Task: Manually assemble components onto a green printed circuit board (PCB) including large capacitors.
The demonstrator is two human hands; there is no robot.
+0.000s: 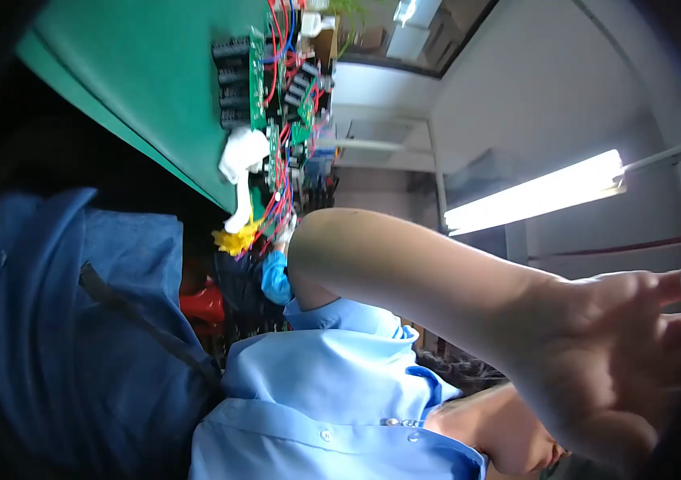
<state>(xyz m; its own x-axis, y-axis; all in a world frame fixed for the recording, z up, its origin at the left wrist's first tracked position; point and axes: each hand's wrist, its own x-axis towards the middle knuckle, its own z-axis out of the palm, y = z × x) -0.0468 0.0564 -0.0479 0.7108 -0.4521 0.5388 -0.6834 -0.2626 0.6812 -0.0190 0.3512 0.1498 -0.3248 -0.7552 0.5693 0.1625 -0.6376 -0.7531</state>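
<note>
The picture is turned on its side. A bare forearm from a light blue short sleeve (340,316) reaches across to the right rim; I take it for my own right arm. My right hand (612,352) is very close, palm showing, with fingers stretched apart. Its fingertips run into the dark rim, and whatever they touch there is cut off. My left hand is out of sight. Beyond the elbow lies a green table (140,80) with green circuit boards (256,80), black cylindrical parts (232,84) and red and blue wires (280,168). A crumpled white thing (244,152) lies beside them.
A yellow bundle (236,238) sits at the table's end. Behind my elbow shows another person's light blue sleeve (276,276), next to a whitish hand. A red object (203,304) is below. A lit tube lamp (536,192) hangs from the ceiling. Dark blue cloth (92,320) fills the left.
</note>
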